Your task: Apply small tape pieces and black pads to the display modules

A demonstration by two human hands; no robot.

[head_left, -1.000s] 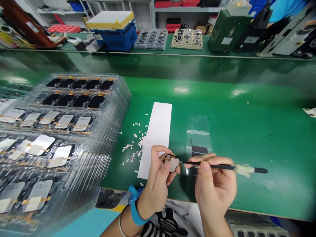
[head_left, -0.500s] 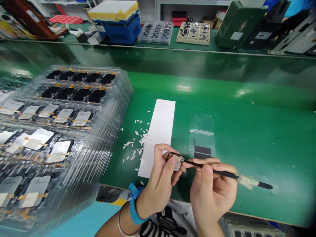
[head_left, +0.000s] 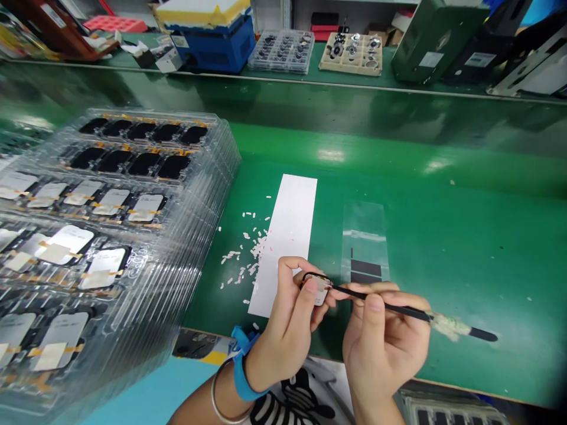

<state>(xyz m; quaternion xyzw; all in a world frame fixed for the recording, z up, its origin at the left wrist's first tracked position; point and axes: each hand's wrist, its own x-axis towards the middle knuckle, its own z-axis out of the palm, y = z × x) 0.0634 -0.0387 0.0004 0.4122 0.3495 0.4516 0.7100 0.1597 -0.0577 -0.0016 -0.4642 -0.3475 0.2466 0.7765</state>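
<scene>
Between the thumb and fingers of my left hand (head_left: 287,324) is a small display module (head_left: 321,294), with a pale back and a black rounded rim. My right hand (head_left: 385,342) grips black tweezers (head_left: 398,308) like a pen, with a pale wrapping around their rear part. The tweezers' tip meets the module's right edge; whether it pinches anything is too small to tell. Under and beyond my left hand lies a white paper strip (head_left: 292,224), with many tiny white pieces (head_left: 258,248) scattered along its left. Behind my right hand is a clear plastic bag (head_left: 365,233) with dark strips inside.
A tall stack of clear trays (head_left: 212,195) holding similar modules fills the left side. Along the back shelf stand a blue box (head_left: 221,47), a clear parts tray (head_left: 283,50), a beige parts tray (head_left: 352,54) and a green machine (head_left: 436,44). The green bench (head_left: 478,248) extends right.
The view has shifted slightly. Both hands keep the same grips, and the tweezers' tip stays at the module's edge.
</scene>
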